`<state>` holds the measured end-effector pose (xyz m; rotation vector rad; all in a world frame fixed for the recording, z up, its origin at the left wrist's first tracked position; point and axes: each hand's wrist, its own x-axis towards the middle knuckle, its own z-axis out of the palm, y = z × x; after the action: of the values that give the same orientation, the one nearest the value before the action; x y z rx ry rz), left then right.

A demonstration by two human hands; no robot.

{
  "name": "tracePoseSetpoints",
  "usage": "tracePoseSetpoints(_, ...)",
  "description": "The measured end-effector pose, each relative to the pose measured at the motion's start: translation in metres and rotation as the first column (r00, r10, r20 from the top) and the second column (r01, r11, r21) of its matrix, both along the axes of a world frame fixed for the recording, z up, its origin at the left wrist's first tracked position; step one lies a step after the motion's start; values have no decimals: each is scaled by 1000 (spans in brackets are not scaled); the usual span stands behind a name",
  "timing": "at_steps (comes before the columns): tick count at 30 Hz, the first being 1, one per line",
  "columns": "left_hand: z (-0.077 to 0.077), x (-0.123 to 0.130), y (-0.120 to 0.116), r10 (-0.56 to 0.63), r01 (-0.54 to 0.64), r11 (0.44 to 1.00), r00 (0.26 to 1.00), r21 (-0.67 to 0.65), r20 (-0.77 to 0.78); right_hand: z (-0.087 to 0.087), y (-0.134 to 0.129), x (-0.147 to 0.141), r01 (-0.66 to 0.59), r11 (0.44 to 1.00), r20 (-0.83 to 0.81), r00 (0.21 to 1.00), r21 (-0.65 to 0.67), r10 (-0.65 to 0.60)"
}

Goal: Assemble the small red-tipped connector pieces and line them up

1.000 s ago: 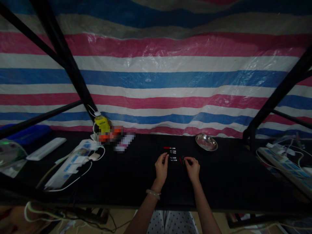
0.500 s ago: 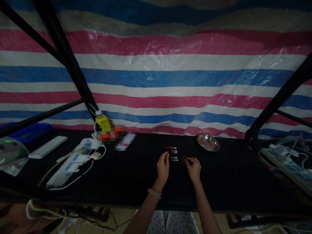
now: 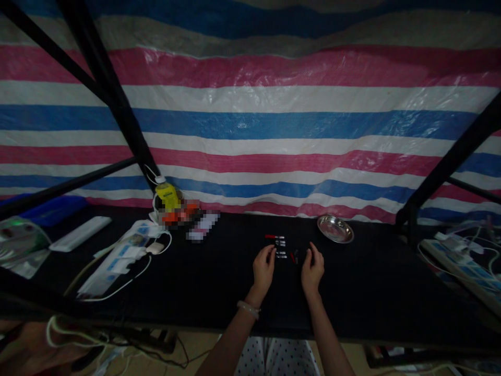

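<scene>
From your head camera, your left hand (image 3: 264,269) is at the left ends of a short column of metal-tipped pieces (image 3: 281,243) on the black tabletop (image 3: 235,297). Its thumb and forefinger come close together there, partly hiding the lower pieces; you cannot tell whether they pinch one. Your right hand (image 3: 312,269) has its thumb and fingers parted, with nothing seen between them. Just left of its fingertips lie a small red piece (image 3: 292,257) and a small dark piece (image 3: 296,256), between your two hands and right of the column. The top piece of the column has a red handle.

Beyond your right hand, farther back and to the right, sits a round metal dish (image 3: 335,230). To your left, well apart from the pieces, a white power strip (image 3: 111,271) sprawls with its cords, and behind it stand a yellow bottle (image 3: 169,195) and a blurred orange thing (image 3: 188,211). A blurred pale flat thing (image 3: 203,227) lies nearer your work. Farther left are a long white bar (image 3: 81,234) and a blue tray (image 3: 57,210). A second power strip (image 3: 462,269) takes up the far right. Black posts slant up on both sides, before a striped sheet (image 3: 274,125) that closes off the back.
</scene>
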<state>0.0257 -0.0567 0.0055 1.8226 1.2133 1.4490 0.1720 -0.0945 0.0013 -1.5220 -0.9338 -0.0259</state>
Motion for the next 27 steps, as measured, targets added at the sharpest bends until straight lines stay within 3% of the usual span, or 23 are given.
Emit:
tracePoseSetpoints(4, 2, -1, -1, -13, 13, 1000, 1000, 18, -19, 8, 9, -12, -79, 996, 28, 997, 27, 79)
tracePoseSetpoints(8, 5, -2, -2, -27, 28, 999, 999, 47, -27, 12, 19, -27, -93, 993, -146, 984, 78, 104)
tracePoseSetpoints(16, 4, -2, -4, -82, 88, 992, 994, 85, -75, 9, 25, -57, -181, 959, -413, 873, 218, 258)
tracePoseSetpoints(21, 6, -3, -5, -124, 132, 987, 988, 95, -86, 10, 22, -60, -298, 929, -431, 825, 220, 366)
tracePoseSetpoints(27, 6, -3, -4, -129, 134, 987, 990, 87, -57, 11, 21, -56, -275, 936, -460, 817, 218, 347)
